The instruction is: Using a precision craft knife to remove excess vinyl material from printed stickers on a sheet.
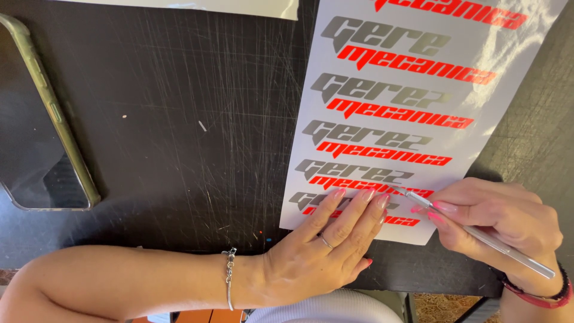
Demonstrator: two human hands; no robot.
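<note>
On a scratched black table, left hand lies flat on the sticker sheet; right hand pinches a silver craft knife, tip pointing up-left along its diagonal

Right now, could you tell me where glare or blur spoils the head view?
Head view: sharp overall; glare washes the sticker sheet towards its upper right, and light streaks the scratched black table; the left hand and right hand with its silver tool show clearly.

White sheet w/ grey & red decals; black scratched table.
</note>
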